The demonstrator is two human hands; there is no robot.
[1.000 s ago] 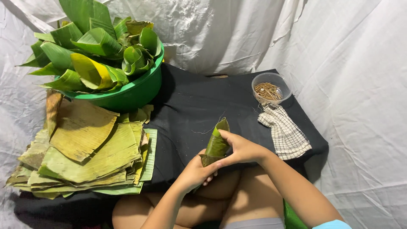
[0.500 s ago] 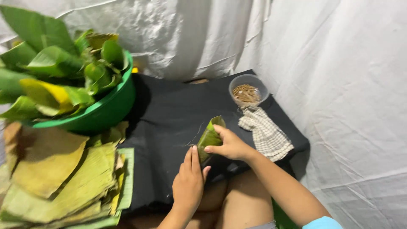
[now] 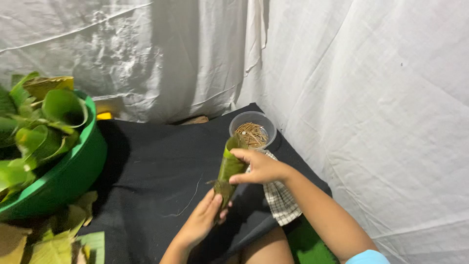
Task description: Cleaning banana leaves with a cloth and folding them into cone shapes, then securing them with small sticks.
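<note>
At the far left, a green basin sits on the black cloth, filled with rolled and folded green leaves; its place beside the worker keeps the supply within an arm's reach. Near the left corner, flat cut leaf pieces lie stacked, apparently sorted apart from the rolled ones.

In the centre, the leaf cone is held upright and slightly tilted above the cloth, its pointed end down and its open mouth up. The left hand cups the lower tip from below, fingers wrapped loosely against it, which appears to keep the point closed and the cone steady. The right hand grasps the upper part, thumb and fingers pinching the rim's overlap, seemingly so that the roll does not spring open.

Just beyond the cone, a clear plastic cup holds thin brown sticks, set within easy reach of the right hand. A checked cloth lies under the right forearm, partly hidden. White sheeting forms the backdrop on the far and right sides.
</note>
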